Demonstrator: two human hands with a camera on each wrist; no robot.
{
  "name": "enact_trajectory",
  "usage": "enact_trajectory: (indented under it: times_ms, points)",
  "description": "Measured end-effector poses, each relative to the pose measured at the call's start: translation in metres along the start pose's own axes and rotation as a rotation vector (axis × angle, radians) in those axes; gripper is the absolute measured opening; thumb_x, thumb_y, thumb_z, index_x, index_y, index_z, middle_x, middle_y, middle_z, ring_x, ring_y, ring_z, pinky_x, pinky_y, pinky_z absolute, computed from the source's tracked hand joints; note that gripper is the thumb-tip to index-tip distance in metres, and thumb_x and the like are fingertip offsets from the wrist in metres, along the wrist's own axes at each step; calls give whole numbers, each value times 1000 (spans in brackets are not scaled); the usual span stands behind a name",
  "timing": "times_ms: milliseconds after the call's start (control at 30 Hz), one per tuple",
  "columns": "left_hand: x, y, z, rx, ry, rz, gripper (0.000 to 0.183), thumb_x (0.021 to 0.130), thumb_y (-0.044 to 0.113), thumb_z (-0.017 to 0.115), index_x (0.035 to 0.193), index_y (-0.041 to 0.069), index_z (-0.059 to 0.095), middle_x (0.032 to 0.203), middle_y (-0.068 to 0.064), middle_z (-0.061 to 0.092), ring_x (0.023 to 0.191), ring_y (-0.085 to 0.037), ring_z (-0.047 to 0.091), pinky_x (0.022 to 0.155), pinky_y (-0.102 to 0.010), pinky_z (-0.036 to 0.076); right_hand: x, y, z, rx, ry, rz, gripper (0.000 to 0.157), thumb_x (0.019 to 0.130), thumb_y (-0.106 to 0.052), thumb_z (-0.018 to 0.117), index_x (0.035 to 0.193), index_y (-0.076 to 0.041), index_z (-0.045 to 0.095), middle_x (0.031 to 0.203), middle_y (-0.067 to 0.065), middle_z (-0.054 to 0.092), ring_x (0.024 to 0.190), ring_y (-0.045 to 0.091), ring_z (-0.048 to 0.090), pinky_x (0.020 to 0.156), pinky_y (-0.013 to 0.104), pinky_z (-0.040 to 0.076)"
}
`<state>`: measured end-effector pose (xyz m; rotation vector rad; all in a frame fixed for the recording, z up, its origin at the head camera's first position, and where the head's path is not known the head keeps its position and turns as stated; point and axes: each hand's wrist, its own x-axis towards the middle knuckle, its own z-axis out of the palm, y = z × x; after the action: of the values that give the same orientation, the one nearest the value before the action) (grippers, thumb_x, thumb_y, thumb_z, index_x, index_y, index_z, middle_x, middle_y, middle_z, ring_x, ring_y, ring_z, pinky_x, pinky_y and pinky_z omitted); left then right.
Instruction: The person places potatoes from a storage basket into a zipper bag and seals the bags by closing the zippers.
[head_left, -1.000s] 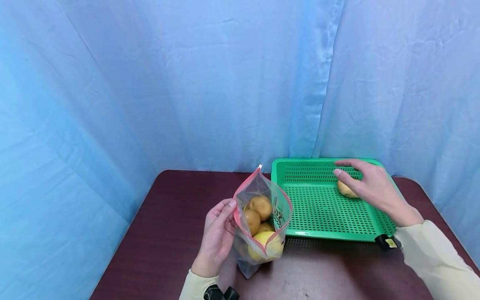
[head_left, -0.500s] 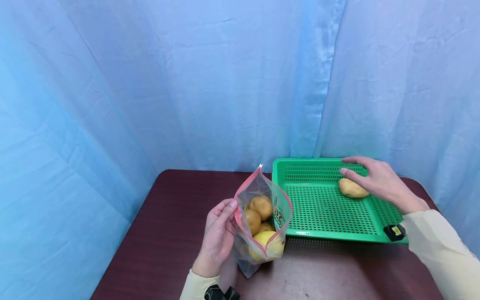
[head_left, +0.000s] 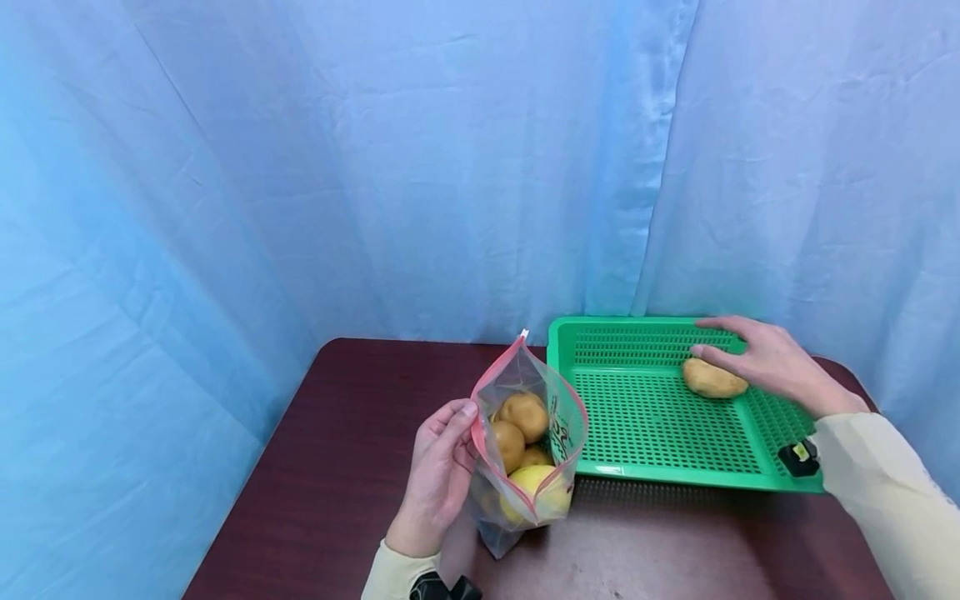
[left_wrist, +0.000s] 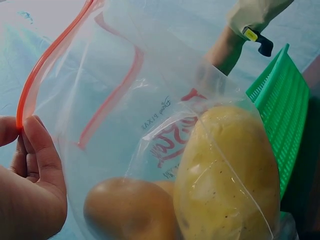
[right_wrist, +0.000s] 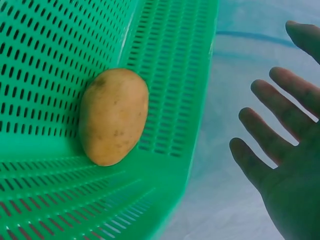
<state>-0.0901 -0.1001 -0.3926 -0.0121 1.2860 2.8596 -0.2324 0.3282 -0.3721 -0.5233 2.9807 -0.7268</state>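
My left hand [head_left: 438,471] pinches the red-edged rim of a clear zip bag [head_left: 566,400] between thumb and fingers, and the bag's mouth gapes. Inside the bag lie several brown potatoes [head_left: 525,415] and a larger yellow one [left_wrist: 225,175], seen through the plastic in the left wrist view. Over the right end of a green basket [head_left: 637,477] hovers my right hand [head_left: 780,362], its fingers spread and holding nothing. A single tan potato [right_wrist: 115,117] rests in the basket's far right corner, apart from the fingers in the right wrist view.
The dark red-brown table [head_left: 360,433] carries the bag and, right beside it, the basket. Pale blue curtains [head_left: 450,167] hang behind the table and along its left side. The basket's walls rise around the potato.
My right hand has shifted right, away from the basket's middle, uncovering the potato more fully. The left hand keeps its grip on the bag with hardly any motion.
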Motion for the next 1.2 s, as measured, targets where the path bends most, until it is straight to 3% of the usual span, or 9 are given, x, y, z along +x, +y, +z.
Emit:
enact_trajectory:
  times_ms: [567,967,1100,1200]
  points:
    - [-2,-2,-4,7,-18,-1,20,104,3,55,95,10,70,80,2,68,70,-5,65,71,-18,58,8,37,23,42,-70,25,70,100,-47,66,151,-3,48,151,33,44,130,56,46,90,71,46]
    - [-1,-3,-5,11,-25,6,16,102,1,57,93,9,68,79,3,67,69,-4,63,67,-17,56,9,48,38,82,-153,28,76,101,-43,67,154,4,40,151,38,38,126,59,47,86,68,48]
    - [-1,-4,-5,4,-16,5,18,102,1,56,93,10,69,80,3,67,69,-4,64,67,-17,56,11,53,44,87,-168,42,79,100,-45,67,153,5,39,139,36,50,109,45,60,78,53,52]
    - [-1,-4,-6,3,-11,6,19,102,1,56,92,10,69,79,3,68,69,-4,64,67,-16,56,12,54,48,104,-170,45,79,99,-46,68,153,5,39,132,30,55,98,30,60,72,42,49]
